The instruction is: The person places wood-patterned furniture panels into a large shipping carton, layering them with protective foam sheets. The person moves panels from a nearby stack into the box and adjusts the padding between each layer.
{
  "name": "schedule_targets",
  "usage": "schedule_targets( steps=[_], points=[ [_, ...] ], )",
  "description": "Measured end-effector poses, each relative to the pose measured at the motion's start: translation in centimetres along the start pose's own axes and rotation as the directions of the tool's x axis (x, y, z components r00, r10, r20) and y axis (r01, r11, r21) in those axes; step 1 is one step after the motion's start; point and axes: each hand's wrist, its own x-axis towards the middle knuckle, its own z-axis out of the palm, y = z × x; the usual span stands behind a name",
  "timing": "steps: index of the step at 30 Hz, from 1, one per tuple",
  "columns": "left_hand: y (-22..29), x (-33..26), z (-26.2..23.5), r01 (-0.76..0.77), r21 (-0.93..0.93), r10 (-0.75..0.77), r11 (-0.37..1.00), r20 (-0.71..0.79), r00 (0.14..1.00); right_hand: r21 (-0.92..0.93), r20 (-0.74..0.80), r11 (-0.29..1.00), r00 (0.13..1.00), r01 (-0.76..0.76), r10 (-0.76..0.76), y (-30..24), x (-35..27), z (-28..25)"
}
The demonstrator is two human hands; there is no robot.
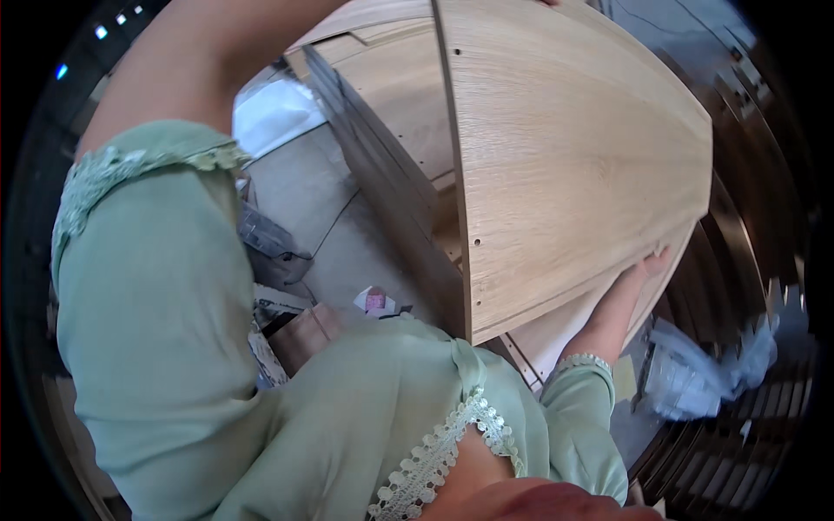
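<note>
A large light wood-grain panel (pixel 582 130), with small drilled holes along its left edge, stands tilted in front of me. My right hand (pixel 653 262) grips its lower right edge, the fingers partly hidden by the board. The left arm rises across the upper left and leaves the picture at the top. Fingertips of my left hand (pixel 549 3) show at the panel's top edge; the rest of that hand is out of view. Behind the panel is a wooden cabinet frame (pixel 391 95) with a dark grey-brown board (pixel 373 165) along its side.
A dark plastic-wrapped bundle (pixel 265 233) and a cardboard box (pixel 304 334) lie on the grey floor at left. White sheeting (pixel 274 117) lies beyond. To the right are clear plastic wrapping (pixel 695 369) and stacked dark boards (pixel 738 226).
</note>
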Motion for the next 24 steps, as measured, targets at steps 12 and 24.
schedule_targets(
  steps=[12,24],
  points=[
    [-9.9,-7.5,0.7,0.245,-0.026,-0.246,0.969,-0.143,0.959,-0.241,-0.083,0.957,0.986,-0.163,0.147,0.3,-3.5,5.4],
    [-12.5,-15.2,8.0,0.789,-0.269,-0.826,0.553,-0.051,0.562,-0.369,0.01,0.919,0.988,-0.139,0.153,4.6,-7.7,14.7]
  ],
)
